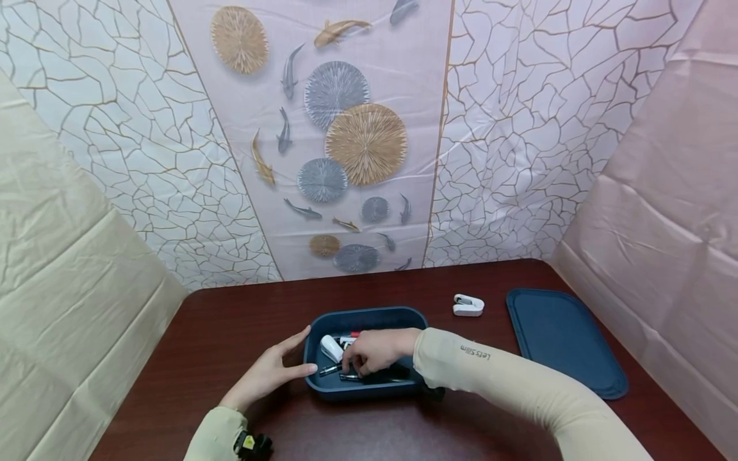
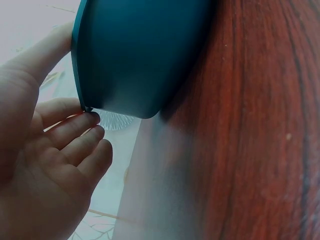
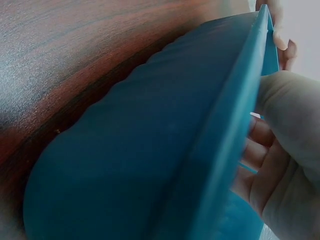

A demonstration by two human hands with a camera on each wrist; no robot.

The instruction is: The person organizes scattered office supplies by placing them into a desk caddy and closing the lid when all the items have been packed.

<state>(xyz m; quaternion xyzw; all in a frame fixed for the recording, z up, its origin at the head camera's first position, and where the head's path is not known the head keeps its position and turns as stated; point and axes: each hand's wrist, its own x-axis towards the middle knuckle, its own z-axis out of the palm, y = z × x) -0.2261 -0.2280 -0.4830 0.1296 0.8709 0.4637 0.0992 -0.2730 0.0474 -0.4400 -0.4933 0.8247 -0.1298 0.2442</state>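
A dark blue rectangular bin (image 1: pixel 369 392) stands on the table with small items inside. My left hand (image 1: pixel 268 374) spans its left end, thumb and fingertips touching the rim; in the left wrist view the other fingers bend loosely beside the corner. Over the bin's right wall, my right hand (image 1: pixel 375 351) reaches in with fingers pointing down, near a slim black pen-like item (image 1: pixel 330 369). The fingertips' grip is hidden, also by the wall in the right wrist view. A rounded white item (image 1: pixel 331 347) and a partly covered red-tipped item (image 1: pixel 354 334) lie left of that hand.
A small white U-shaped object (image 1: pixel 468 306) sits on the table behind and right of the bin. Farther right lies a flat dark blue tray or lid (image 1: pixel 567 342). Dark red wood-grain table (image 1: pixel 242 320); patterned cloth (image 1: pixel 357 211) hangs behind it, plain cloth on both sides.
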